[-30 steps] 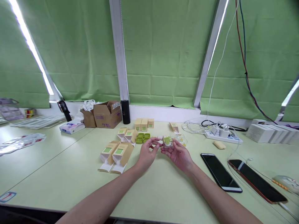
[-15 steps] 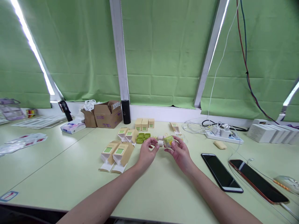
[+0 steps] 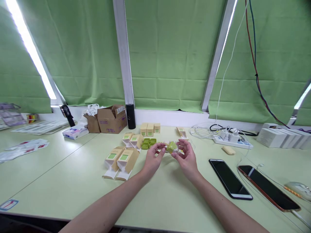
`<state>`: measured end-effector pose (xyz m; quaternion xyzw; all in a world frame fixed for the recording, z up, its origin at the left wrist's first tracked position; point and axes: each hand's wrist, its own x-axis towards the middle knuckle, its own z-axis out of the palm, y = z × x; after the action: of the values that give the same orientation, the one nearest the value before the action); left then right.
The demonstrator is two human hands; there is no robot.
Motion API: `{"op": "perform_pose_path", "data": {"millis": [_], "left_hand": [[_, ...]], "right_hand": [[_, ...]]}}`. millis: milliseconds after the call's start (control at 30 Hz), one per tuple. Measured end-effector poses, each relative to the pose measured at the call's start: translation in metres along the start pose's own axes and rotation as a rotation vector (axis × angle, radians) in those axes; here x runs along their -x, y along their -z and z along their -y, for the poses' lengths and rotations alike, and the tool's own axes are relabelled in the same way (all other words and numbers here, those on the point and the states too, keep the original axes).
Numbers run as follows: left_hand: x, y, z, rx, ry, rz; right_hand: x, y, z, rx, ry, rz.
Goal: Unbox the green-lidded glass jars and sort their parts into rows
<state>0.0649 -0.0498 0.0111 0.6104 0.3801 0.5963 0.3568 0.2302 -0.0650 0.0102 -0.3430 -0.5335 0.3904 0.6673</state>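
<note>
Above the middle of the table, a small green case [image 3: 172, 147] is held between my hands. My left hand [image 3: 153, 157] has thumb and fingers closed at the case's left side. On its right side my right hand [image 3: 186, 158] grips it with thumb and fingertips. Green square pieces [image 3: 148, 143] lie together just beyond my left hand. Left of that hand are opened cardboard boxes [image 3: 128, 159] with green labels, and smaller opened boxes [image 3: 136, 140] behind them. Several closed small boxes [image 3: 150, 129] stand at the back.
A brown carton [image 3: 112, 119], a black cylinder [image 3: 130, 116] and a tissue pack [image 3: 75, 132] are at the back left. To the right lie a black phone [image 3: 230, 178], another phone [image 3: 268, 187], a power strip [image 3: 236, 143] with cables, and white boxes [image 3: 274, 138].
The green case has been turned in my fingers and moved slightly left, so its solid green side now shows. My left fingers have come up against it.
</note>
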Motion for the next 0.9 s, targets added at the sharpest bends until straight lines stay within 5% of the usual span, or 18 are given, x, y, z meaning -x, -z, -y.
{"op": "perform_pose_path", "data": {"millis": [900], "left_hand": [[0.007,0.001,-0.009,-0.199,-0.176,-0.053]], "right_hand": [[0.008,0.002,-0.010,0.057,-0.020,0.287]]}}
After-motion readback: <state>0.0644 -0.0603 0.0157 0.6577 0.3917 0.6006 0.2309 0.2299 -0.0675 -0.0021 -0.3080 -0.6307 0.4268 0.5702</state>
